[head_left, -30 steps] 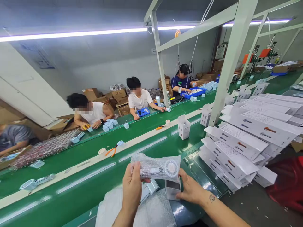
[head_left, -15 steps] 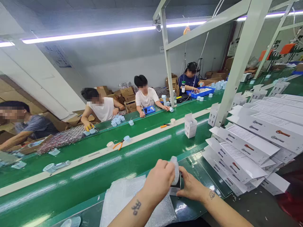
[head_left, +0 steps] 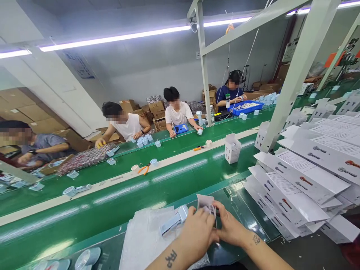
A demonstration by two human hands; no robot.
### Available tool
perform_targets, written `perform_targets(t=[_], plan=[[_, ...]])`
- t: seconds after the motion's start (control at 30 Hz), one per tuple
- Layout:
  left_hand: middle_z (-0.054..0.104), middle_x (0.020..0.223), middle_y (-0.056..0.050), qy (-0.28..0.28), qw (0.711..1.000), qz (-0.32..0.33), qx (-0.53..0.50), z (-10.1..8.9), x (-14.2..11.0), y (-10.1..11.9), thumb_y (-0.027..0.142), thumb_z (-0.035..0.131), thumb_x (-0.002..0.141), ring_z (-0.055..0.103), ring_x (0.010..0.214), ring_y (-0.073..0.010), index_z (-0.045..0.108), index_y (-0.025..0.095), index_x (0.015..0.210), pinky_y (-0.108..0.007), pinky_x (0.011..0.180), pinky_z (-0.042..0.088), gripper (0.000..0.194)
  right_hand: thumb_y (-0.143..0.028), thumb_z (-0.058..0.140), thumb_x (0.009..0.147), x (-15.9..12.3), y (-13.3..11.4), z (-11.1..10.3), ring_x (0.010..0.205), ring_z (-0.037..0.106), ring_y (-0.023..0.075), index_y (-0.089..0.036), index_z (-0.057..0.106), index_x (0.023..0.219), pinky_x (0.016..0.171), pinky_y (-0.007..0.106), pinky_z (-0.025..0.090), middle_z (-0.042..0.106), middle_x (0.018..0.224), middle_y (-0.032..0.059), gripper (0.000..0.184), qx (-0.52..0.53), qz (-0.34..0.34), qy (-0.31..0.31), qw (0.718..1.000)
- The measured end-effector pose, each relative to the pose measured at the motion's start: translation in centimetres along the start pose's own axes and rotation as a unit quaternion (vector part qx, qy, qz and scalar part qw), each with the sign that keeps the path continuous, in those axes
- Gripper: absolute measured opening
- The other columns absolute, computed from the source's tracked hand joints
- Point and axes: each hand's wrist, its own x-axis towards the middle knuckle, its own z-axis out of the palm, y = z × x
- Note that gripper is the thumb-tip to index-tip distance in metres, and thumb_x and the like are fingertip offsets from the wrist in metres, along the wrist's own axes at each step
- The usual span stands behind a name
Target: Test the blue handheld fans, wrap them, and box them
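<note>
A small white carton [head_left: 203,200] stands upright at the near edge of the line, its flap raised. My right hand [head_left: 231,224] grips the carton's right side between thumb and fingers. My left hand [head_left: 198,229] is bent over the carton's mouth, fingers curled down at the opening; what they press or hold is mostly hidden. Just left of that hand, a light blue handle-shaped piece [head_left: 173,220] lies on a stack of white foam sheets [head_left: 140,228].
Folded printed cartons [head_left: 295,183] are piled at the right beside a metal post [head_left: 300,82]. On the green conveyor [head_left: 180,176] stands an open white box [head_left: 232,149]. Orange-handled pliers [head_left: 145,169] and blue parts [head_left: 75,190] lie farther off. Several co-workers [head_left: 180,112] sit opposite.
The white foam-wrapped piece my left hand held above the carton has gone down into its mouth. That hand has lowered, uncovering the blue piece on the foam. The view has turned slightly left.
</note>
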Motion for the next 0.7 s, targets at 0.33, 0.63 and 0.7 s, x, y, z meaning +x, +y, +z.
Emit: perform_targets(t=[0.33, 0.63, 0.7], plan=[[0.070, 0.106, -0.008, 0.298, 0.916, -0.209, -0.166, 0.8, -8.0, -7.3, 0.039, 0.045, 0.089, 0.061, 0.102, -0.0235, 0.063, 0.023, 0.103, -0.038, 0.093, 0.044, 0.028, -0.019, 0.066, 0.065, 8.8, -2.0, -3.5, 0.115, 0.052, 0.0272, -0.025, 0.024, 0.135, 0.096, 0.047, 0.044, 0.046, 0.128, 0.0122, 0.082, 0.045, 0.029, 0.034, 0.998], [0.071, 0.074, -0.007, 0.306, 0.604, -0.708, -0.199, 6.4, -28.7, -20.0, 0.034, 0.044, 0.075, 0.068, 0.081, -0.0276, 0.058, 0.020, 0.074, -0.034, 0.074, 0.050, 0.020, -0.031, 0.063, 0.062, 27.1, 2.3, 5.4, 0.114, 0.051, 0.0322, -0.021, 0.011, 0.133, 0.085, 0.047, 0.049, 0.041, 0.125, 0.0174, 0.089, 0.012, -0.023, 0.008, 1.000], [0.072, 0.085, -0.010, 0.282, 0.578, -0.741, -0.193, 7.8, -30.1, -21.9, 0.031, 0.050, 0.070, 0.066, 0.094, -0.0306, 0.059, 0.020, 0.079, -0.037, 0.082, 0.048, 0.016, -0.030, 0.062, 0.061, 28.1, 3.1, 7.4, 0.114, 0.050, 0.0334, -0.021, 0.016, 0.133, 0.086, 0.049, 0.048, 0.043, 0.123, 0.0168, 0.086, -0.007, -0.017, 0.003, 1.000]])
